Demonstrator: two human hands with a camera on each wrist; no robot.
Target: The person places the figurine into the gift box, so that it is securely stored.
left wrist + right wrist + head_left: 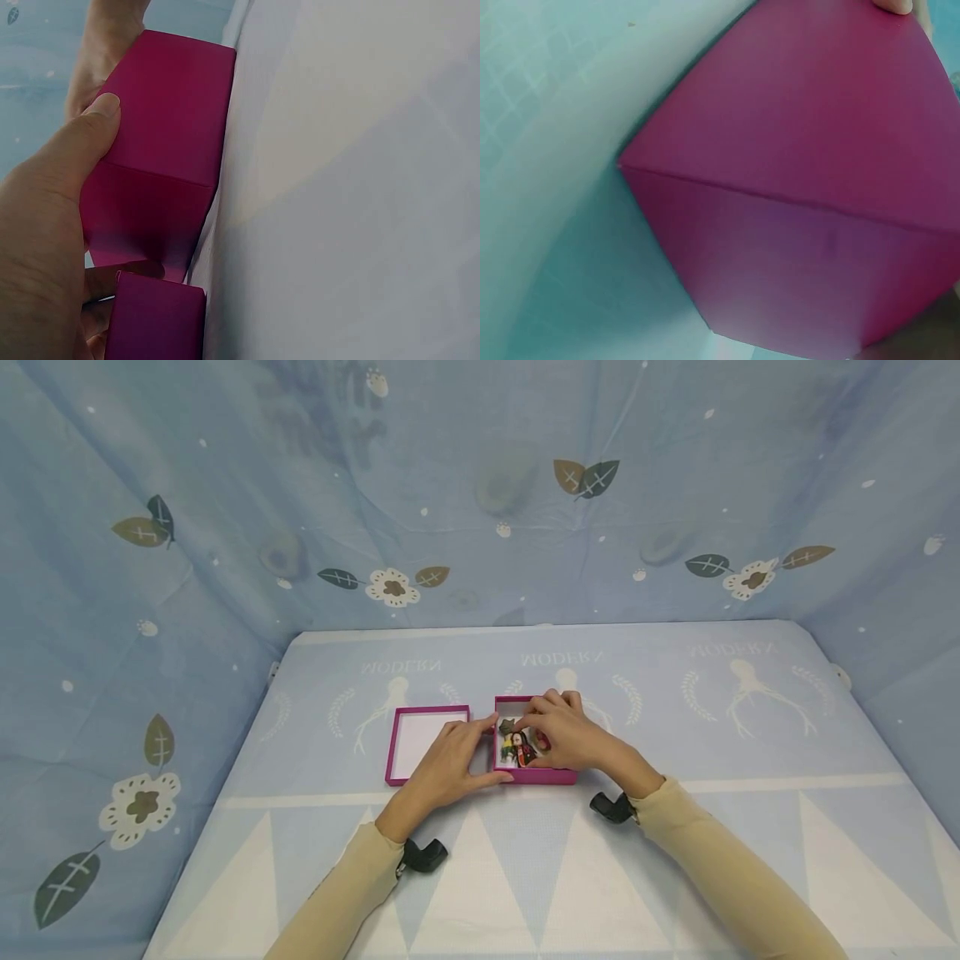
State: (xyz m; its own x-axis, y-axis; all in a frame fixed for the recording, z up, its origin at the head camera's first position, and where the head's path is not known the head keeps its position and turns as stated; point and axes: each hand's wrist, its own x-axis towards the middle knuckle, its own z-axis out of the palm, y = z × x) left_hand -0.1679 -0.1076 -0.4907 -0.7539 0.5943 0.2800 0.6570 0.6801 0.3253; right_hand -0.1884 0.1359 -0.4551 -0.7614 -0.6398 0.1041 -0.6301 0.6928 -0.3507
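Observation:
A magenta box with its top uncovered stands on the table, small figures and a grey piece inside it. My left hand holds the box's left end. Its thumb lies on the front wall in the left wrist view, while the other fingers are along the side. Over the box is my right hand, fingers bent down into it among the figures. A red item shows under that palm. Whether those fingers pinch anything is hidden; the right wrist view shows only the box's outer walls.
Left of the box lies a shallow magenta lid, white inside side up, partly behind my left hand. A patterned cloth covers the table. Blue fabric walls hang around the back and sides.

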